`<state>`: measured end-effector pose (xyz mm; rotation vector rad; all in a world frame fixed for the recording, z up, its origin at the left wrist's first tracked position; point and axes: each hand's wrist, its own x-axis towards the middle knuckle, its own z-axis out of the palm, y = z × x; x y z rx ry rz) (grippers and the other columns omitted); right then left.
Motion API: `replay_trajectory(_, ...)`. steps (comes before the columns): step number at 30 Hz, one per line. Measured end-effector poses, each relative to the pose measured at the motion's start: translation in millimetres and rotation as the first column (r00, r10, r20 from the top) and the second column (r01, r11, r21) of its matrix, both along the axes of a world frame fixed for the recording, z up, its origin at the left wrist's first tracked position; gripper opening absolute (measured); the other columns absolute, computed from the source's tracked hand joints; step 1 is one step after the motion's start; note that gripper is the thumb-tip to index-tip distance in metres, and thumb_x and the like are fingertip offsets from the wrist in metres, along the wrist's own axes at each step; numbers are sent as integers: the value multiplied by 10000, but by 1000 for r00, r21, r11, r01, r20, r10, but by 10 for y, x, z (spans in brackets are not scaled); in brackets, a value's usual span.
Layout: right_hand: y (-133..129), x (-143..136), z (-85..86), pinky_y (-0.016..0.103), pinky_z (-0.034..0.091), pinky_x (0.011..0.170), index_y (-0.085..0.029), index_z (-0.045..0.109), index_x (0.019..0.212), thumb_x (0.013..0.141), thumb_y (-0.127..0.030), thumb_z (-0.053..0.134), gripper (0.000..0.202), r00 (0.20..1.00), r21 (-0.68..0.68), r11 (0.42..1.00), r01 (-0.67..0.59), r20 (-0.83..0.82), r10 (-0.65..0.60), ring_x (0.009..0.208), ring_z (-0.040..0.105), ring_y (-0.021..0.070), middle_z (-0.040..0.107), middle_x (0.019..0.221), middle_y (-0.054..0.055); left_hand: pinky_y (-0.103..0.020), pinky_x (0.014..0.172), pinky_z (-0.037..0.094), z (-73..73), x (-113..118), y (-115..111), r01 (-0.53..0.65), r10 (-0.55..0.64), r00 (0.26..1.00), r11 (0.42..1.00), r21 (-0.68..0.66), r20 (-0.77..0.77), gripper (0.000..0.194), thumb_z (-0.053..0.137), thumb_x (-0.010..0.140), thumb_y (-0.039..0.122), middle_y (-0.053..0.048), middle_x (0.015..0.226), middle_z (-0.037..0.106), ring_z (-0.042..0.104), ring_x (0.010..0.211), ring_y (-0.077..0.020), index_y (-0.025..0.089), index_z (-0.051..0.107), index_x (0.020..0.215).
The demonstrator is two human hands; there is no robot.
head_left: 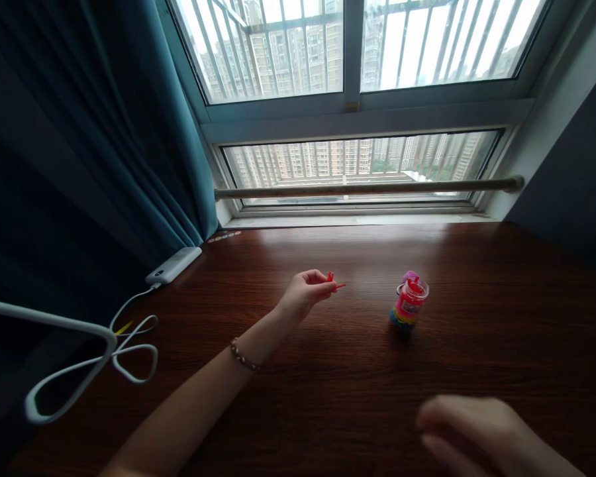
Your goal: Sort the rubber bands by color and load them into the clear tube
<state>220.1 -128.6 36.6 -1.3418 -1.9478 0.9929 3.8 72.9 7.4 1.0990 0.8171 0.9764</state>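
Note:
My left hand [305,293] reaches over the middle of the table, with its thumb and fingers pinched on a small red piece [330,277]. One thin red end sticks out past the fingertips to the right; the exact kind is too small to make out. To its right, apart from the hand, a clear jar [408,306] stands with red, yellow and blue layers inside. Red bits show at its mouth, and something purple [410,275] sits behind its rim. Blurred at the lower right, my right hand [481,427] has its thumb and forefinger apart, with nothing visible between them.
A dark brown wooden table [278,424] runs up to a window with a horizontal rail [367,189]. On the left lie a white power bank [173,265] and a looped white cable [69,377]. A blue curtain [144,132] hangs beside them.

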Motion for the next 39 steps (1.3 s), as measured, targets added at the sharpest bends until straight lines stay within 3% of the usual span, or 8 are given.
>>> replay_trajectory(2,326,-137,88,256,444,620,-224,581,969,811,-252,511,175,990,117,991,-66,133,50,663,567,147,611,785,26,-254,600,469,71,16,-96,62,-62,998,998,-32,17,236,759,538,202,-23,682,618,596,618,-119,131,539,584)
replay_trajectory(4,657,-312,136,300,441,691,-178,522,1084,794,-223,526,294,978,268,963,-5,202,-51,776,569,191,602,897,77,-254,590,468,119,20,-172,120,-119,992,992,-41,29,235,758,538,194,-20,677,611,590,603,-117,133,535,580)
replay_trajectory(7,1026,-524,135,293,431,654,-146,571,900,811,-218,497,137,970,368,928,47,204,-130,714,564,181,602,801,74,-245,590,463,163,5,-231,180,-179,983,983,-22,34,211,747,558,174,-18,684,611,587,606,-111,134,541,587)
replay_trajectory(10,1202,-586,90,257,412,610,-159,557,802,820,-207,481,91,979,431,894,118,100,-178,671,552,154,604,756,47,-244,587,459,184,-15,-239,197,-197,980,980,-21,15,194,738,571,166,-20,676,621,585,592,-110,138,547,593)
replay_trajectory(19,1242,-546,-117,217,405,560,-174,552,741,782,-154,528,52,980,360,915,184,-135,-144,597,531,114,574,661,-5,-235,636,458,91,21,-256,234,-227,971,966,-112,74,206,721,605,148,-26,683,618,601,634,-112,104,520,625)
replay_trajectory(27,1165,-563,-87,208,427,529,-172,578,731,767,-202,569,47,934,313,916,252,-326,-145,625,532,108,552,735,8,-222,653,469,120,29,-310,317,-288,937,939,-135,198,203,705,627,128,-9,705,602,600,664,-103,111,505,653)
replay_trajectory(34,1098,-623,-134,193,450,512,-175,563,756,784,-222,556,55,839,211,953,219,-540,-73,646,556,88,559,932,34,-200,580,443,97,34,-332,427,-386,890,892,-148,240,214,718,596,121,-17,649,606,590,598,-104,114,511,649)
replay_trajectory(39,1127,-604,-119,189,438,493,-178,540,842,776,-202,567,76,835,130,987,93,-549,-7,572,556,88,580,727,-2,-190,556,423,94,-16,-292,489,-461,868,857,-159,184,171,705,573,90,-28,639,617,583,582,-106,101,554,651)
